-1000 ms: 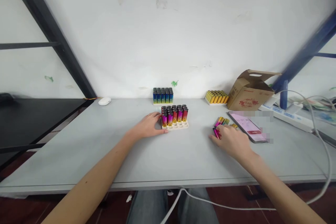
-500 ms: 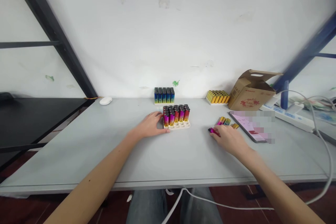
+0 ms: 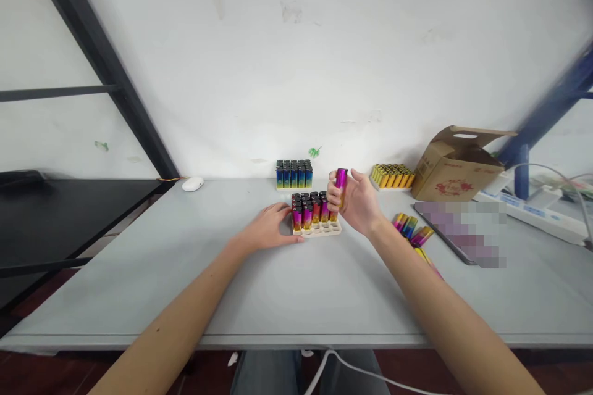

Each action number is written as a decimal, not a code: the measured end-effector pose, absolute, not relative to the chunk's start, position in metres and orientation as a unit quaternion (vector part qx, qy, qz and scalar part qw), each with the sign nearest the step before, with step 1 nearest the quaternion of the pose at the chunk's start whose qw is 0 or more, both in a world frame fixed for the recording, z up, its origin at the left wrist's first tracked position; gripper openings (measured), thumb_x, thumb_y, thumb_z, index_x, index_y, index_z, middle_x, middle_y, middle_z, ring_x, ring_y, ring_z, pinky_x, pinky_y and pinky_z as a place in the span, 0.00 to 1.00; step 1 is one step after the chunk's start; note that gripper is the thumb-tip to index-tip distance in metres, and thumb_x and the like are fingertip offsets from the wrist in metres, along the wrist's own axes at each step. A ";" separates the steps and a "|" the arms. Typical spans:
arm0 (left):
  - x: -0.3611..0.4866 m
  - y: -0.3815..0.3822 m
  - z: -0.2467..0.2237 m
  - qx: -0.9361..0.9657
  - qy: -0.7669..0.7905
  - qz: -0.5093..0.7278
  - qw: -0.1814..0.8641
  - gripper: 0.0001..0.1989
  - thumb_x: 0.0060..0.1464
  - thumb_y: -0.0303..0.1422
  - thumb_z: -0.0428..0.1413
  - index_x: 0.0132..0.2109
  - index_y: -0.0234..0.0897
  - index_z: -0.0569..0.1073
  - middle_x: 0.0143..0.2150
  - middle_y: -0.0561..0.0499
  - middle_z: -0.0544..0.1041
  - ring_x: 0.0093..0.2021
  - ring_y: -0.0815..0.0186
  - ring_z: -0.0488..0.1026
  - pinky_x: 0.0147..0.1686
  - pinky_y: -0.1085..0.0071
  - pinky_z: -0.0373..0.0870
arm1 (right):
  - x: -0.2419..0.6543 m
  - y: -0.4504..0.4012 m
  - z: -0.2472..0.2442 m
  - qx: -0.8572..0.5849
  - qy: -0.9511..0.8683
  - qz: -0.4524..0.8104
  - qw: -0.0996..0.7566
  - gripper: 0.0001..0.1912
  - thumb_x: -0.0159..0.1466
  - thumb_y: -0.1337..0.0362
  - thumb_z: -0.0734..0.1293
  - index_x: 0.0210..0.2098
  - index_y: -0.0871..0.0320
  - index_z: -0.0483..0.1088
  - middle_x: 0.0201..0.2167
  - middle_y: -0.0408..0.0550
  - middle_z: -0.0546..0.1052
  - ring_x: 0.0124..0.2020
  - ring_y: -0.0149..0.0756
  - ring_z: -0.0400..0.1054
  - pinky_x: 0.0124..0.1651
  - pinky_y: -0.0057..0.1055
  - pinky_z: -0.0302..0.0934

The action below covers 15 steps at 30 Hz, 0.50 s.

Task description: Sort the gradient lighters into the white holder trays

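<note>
A white tray (image 3: 319,231) of upright lighters (image 3: 307,217), purple and red fading to gold with black tops, stands at the middle of the table. My left hand (image 3: 269,226) grips the tray's left end, its thumb along the front edge and its fingers around the side. Above the tray's right end, my right hand (image 3: 359,197) holds one purple and gold lighter (image 3: 341,178) upright, black end up, in curled fingers with the thumb apart. Several loose lighters (image 3: 410,226) lie to the right, partly hidden behind my right forearm.
Behind stand a tray of blue-green lighters (image 3: 294,174) and a tray of yellow cylinders (image 3: 393,177). An open cardboard box (image 3: 456,166), a flat blurred device (image 3: 456,231) and a power strip (image 3: 532,213) are at the right. A white case (image 3: 193,184) lies back left.
My right hand has lifted a purple lighter off the table and carried it left to above the tray. My left hand stays at the tray's left end.
</note>
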State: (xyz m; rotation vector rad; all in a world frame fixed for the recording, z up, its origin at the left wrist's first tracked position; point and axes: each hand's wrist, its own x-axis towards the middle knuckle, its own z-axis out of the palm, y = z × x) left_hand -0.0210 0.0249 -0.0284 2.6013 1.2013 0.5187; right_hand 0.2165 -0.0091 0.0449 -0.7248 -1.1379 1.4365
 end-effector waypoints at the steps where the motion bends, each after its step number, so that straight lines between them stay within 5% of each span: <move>1: -0.021 0.024 -0.028 0.887 0.410 0.177 0.114 0.40 0.47 0.62 0.57 0.59 0.41 0.70 0.61 0.41 0.69 0.61 0.44 0.66 0.60 0.53 0.63 | 0.214 -0.009 0.042 -0.303 -0.465 0.621 0.553 0.20 0.63 0.44 0.54 0.28 0.53 0.60 0.18 0.36 0.53 0.17 0.29 0.48 0.20 0.26 0.51; 5: -0.019 0.023 -0.025 0.887 0.414 0.171 0.109 0.39 0.47 0.61 0.58 0.59 0.40 0.70 0.61 0.40 0.69 0.61 0.44 0.66 0.61 0.52 0.62 | 0.210 -0.012 0.027 -0.296 -0.418 0.676 0.529 0.23 0.61 0.45 0.56 0.20 0.54 0.50 0.16 0.34 0.45 0.15 0.26 0.37 0.16 0.24 0.40; 15: -0.019 0.022 -0.023 0.889 0.415 0.159 0.109 0.38 0.48 0.60 0.58 0.58 0.38 0.70 0.62 0.39 0.67 0.62 0.46 0.65 0.62 0.54 0.61 | 0.204 -0.017 0.023 -0.287 -0.376 0.702 0.532 0.21 0.60 0.48 0.57 0.18 0.55 0.51 0.16 0.35 0.49 0.15 0.26 0.42 0.17 0.23 0.41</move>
